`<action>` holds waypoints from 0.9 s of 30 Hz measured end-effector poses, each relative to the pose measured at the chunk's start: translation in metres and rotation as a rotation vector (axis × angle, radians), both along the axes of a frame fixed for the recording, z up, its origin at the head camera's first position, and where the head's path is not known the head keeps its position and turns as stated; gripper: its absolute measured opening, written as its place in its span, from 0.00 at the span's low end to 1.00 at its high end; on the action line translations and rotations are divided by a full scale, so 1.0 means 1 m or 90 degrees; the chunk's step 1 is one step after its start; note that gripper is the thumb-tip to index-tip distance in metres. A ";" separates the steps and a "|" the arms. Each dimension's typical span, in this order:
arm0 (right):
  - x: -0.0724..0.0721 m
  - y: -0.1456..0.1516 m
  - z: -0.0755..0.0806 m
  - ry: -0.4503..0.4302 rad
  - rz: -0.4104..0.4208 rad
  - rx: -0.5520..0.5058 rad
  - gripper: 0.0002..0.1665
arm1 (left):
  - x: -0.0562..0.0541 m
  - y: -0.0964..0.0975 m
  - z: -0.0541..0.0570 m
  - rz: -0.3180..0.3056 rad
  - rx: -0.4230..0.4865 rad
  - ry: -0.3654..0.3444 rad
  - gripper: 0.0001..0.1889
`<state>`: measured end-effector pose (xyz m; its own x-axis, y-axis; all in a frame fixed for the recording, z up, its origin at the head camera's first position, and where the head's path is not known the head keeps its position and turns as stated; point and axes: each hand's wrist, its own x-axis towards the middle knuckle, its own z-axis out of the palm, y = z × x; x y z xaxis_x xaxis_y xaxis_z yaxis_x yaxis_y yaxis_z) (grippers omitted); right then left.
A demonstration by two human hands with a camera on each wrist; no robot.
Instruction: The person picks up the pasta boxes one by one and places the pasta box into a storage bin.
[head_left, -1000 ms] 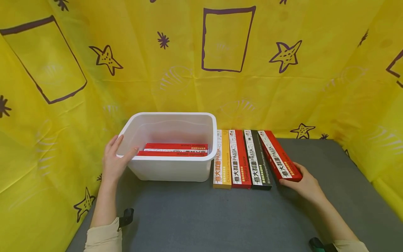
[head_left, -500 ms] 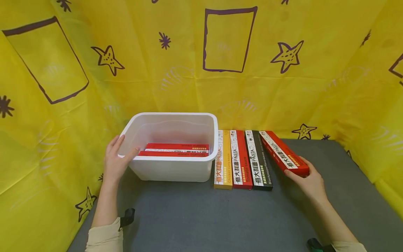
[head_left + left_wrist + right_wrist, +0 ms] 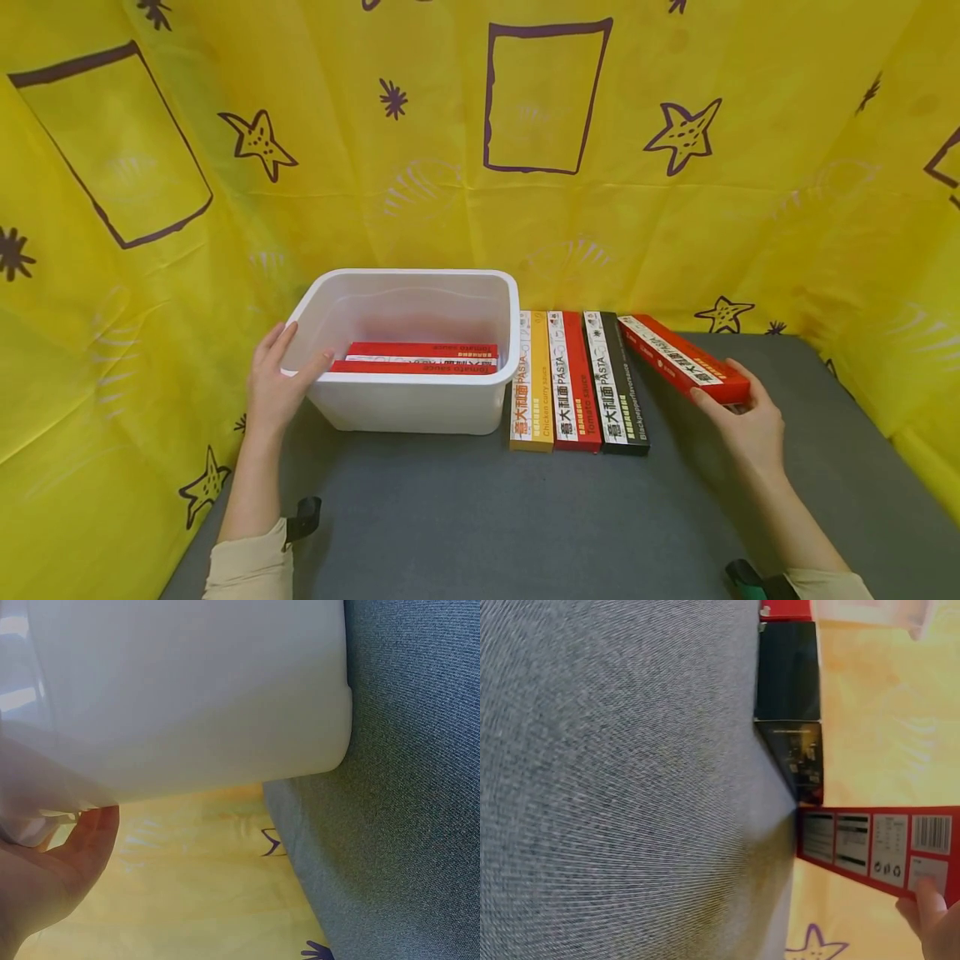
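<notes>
My left hand [image 3: 279, 387] grips the near left corner of a white plastic bin [image 3: 405, 407] by its rim. Inside it, several pasta boxes [image 3: 412, 367] stand on edge, red ones among them. At the right, my right hand [image 3: 753, 421] holds a red pasta box [image 3: 678, 357] by its near end. That end is raised off the table, and the far end points toward the curtain. The right wrist view shows the printed underside [image 3: 855, 841] of this box, with a thumb or finger near its barcode.
Between bin and right hand lie a yellow pasta box [image 3: 531, 392], a red tomato sauce pasta box [image 3: 576, 392] and a black pasta box [image 3: 622, 400] side by side. A yellow patterned curtain [image 3: 420, 217] closes off the back of the grey table [image 3: 480, 517].
My right hand has lifted the near end of the red pasta box and swung it right, away from the black box. My left hand stays on the bin rim.
</notes>
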<state>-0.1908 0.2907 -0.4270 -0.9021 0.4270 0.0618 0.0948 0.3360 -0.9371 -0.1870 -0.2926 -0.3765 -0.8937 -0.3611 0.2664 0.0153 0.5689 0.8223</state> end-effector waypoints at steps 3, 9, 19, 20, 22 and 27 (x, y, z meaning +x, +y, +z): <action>0.001 -0.001 0.005 0.025 -0.025 -0.052 0.40 | 0.000 0.000 0.000 0.000 0.000 -0.001 0.41; 0.005 -0.005 0.014 0.113 -0.072 -0.175 0.37 | 0.000 0.000 0.000 0.002 0.000 -0.002 0.41; 0.008 -0.015 0.033 0.273 -0.059 -0.325 0.33 | 0.000 0.000 0.000 0.002 0.002 -0.004 0.41; 0.008 -0.016 0.035 0.284 -0.049 -0.340 0.32 | 0.000 0.000 0.000 0.002 0.002 -0.003 0.41; 0.008 -0.018 0.037 0.298 -0.033 -0.361 0.32 | 0.001 0.000 0.001 0.002 0.000 -0.001 0.41; 0.010 -0.025 0.043 0.308 -0.001 -0.379 0.31 | 0.002 0.001 0.001 0.003 -0.003 -0.002 0.41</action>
